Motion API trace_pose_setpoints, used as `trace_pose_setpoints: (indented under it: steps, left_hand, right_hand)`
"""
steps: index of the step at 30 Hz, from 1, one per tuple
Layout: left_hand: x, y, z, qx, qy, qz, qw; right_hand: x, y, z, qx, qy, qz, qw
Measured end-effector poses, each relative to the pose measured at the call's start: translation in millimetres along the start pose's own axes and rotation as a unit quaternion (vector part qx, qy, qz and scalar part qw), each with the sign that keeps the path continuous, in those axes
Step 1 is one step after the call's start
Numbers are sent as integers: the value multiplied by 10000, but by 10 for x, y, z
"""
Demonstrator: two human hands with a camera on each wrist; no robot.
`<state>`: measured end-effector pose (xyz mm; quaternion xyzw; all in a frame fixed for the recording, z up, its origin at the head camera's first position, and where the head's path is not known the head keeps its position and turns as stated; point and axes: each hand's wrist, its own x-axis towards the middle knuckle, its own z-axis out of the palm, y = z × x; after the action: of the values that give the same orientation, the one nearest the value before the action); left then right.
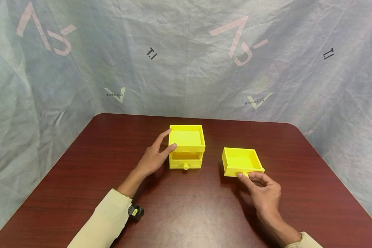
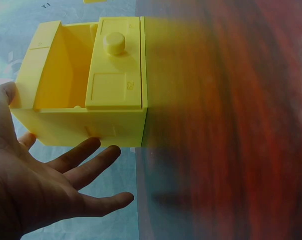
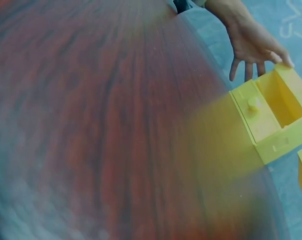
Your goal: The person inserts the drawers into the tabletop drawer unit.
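Note:
A small yellow drawer cabinet [image 1: 186, 138] stands on the table, with a shallow tray-like top. Its upper slot [image 2: 70, 65] is bare, while the lower drawer [image 1: 186, 163] sits pushed in, its round knob [image 2: 114, 43] facing the front. My left hand [image 1: 155, 156] rests at the cabinet's left side, thumb on the top front edge and the other fingers spread out fairly straight. To the right of the cabinet, my right hand [image 1: 266, 193] pinches the front knob of a separate yellow drawer [image 1: 241, 160] between thumb and fingers. That drawer has nothing inside.
The dark red-brown wooden table [image 1: 186, 213] has rounded far corners. Behind it and at both sides hangs a grey printed cloth [image 1: 186, 69]. A black strap device [image 1: 136, 212] is worn at the left sleeve's cuff.

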<state>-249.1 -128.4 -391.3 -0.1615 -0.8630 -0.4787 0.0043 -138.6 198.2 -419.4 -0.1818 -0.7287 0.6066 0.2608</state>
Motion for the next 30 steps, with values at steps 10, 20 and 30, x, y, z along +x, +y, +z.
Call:
trace_pose_setpoints:
  steps: [10,20,30]
  left_hand:
    - [-5,3,-5,22,68,35,10000]
    - [-4,-13,1,-1,23,15,10000]
    - [11,-8,7,39,25,5,10000]
  right_hand:
    - [-44,-16,44,22,-259,-23,9997]
    - [-93,-9,46,-10,-470,211,9987]
    - [-141,-33,72,-6,-634,206,9978]
